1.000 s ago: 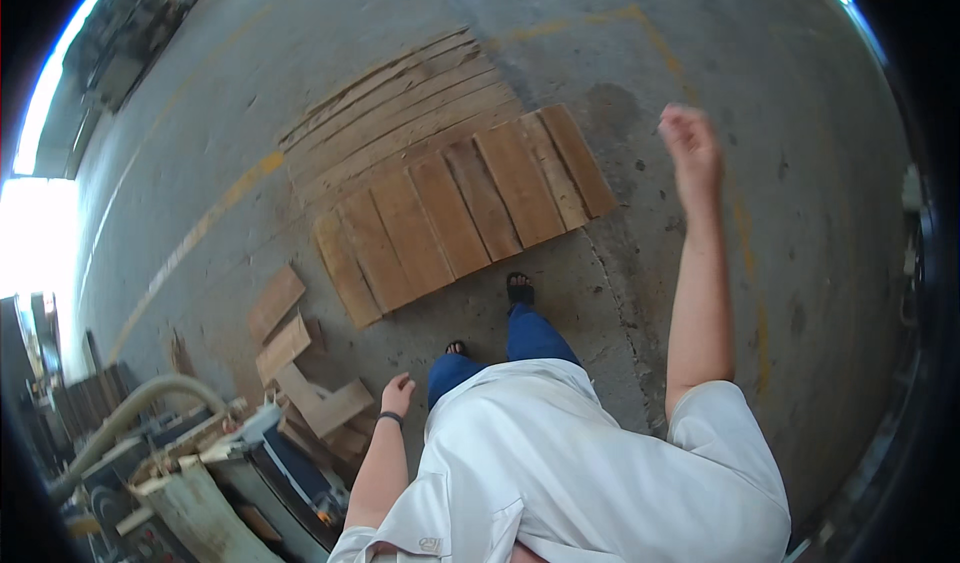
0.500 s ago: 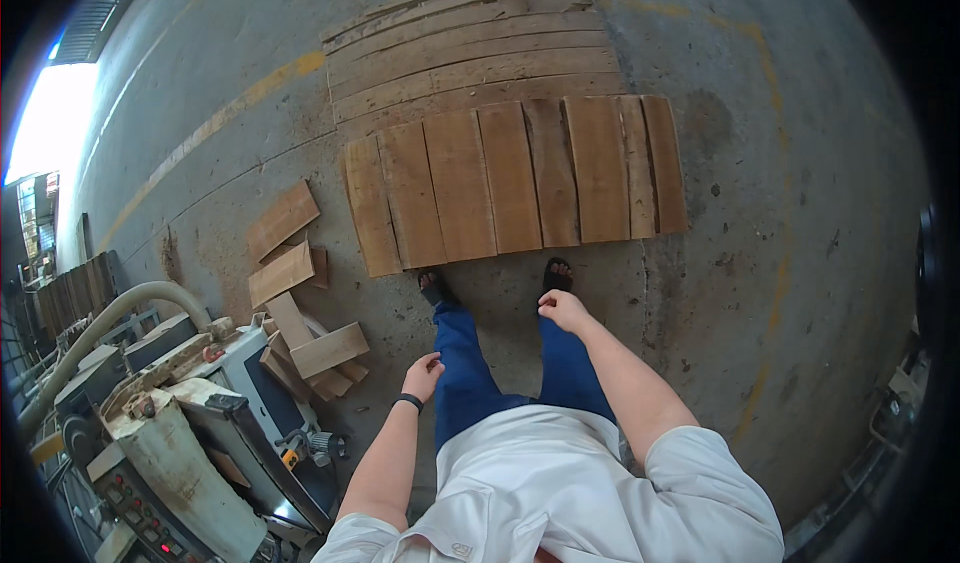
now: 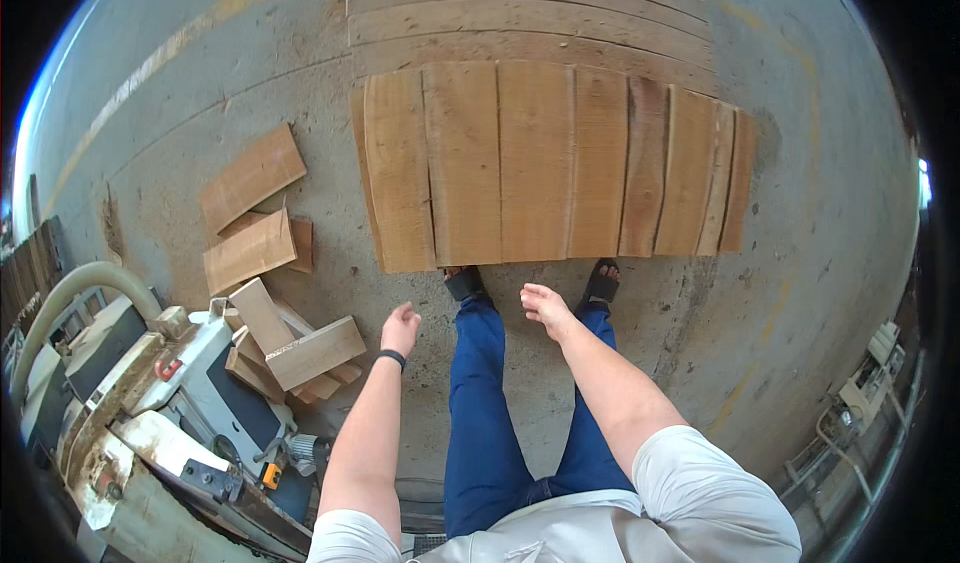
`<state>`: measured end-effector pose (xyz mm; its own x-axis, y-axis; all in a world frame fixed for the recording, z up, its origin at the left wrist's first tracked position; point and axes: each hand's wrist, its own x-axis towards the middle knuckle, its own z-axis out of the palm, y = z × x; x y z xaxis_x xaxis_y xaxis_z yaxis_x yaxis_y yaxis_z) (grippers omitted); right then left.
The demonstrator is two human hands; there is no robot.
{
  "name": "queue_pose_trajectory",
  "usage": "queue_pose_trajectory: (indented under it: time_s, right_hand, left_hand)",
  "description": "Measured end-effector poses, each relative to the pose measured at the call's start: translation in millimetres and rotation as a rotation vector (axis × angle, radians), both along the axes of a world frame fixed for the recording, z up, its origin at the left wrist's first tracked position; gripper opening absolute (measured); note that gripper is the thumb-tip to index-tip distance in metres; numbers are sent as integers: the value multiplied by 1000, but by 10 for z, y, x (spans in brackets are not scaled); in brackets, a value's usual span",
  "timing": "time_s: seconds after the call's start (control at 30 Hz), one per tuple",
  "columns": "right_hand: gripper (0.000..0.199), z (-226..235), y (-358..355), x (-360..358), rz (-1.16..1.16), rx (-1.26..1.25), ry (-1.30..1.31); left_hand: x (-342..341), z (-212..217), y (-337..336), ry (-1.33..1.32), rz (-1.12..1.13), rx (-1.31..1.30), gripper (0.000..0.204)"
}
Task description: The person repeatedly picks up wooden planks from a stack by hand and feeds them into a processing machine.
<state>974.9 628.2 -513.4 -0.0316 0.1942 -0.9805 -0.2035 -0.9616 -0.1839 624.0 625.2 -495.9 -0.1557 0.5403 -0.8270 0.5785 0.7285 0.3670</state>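
Observation:
My left hand, with a black band at the wrist, hangs above the concrete floor with its fingers curled in. I see nothing in it. Some loose short boards are the nearest things on its left. My right hand is held over the floor between my feet, open, its fingers loosely stretched and empty. Just beyond both hands, a row of brown wooden boards lies side by side, lengthwise away from me. Neither hand touches them.
Longer planks lie crosswise behind the row. More short boards are scattered at the left. A machine with a hose stands at the lower left, and a metal frame at the right. My sandalled feet are close to the row's near edge.
The view has shifted, and the row of boards appears larger and nearer. Both hands have moved forward relative to my body; the right hand's fingers have straightened. The boards' arrangement looks the same.

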Motion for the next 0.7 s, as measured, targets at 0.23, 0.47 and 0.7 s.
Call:
queue_pose_trajectory:
  time_s: [0.23, 0.47, 0.7]
  right_hand:
    - [77, -992, 284, -748, -528, -145, -24]
    - [71, -1358, 379, -1096, -813, -220, -53]
    - [54, -1337, 251, -1126, -627, -140, -9]
  left_hand:
    - [-418, -1160, 489, 29, 110, 64, 73]
    - [-431, -1490, 788, 137, 106, 32, 87]
    - [-514, -1489, 860, 227, 63, 55, 75]
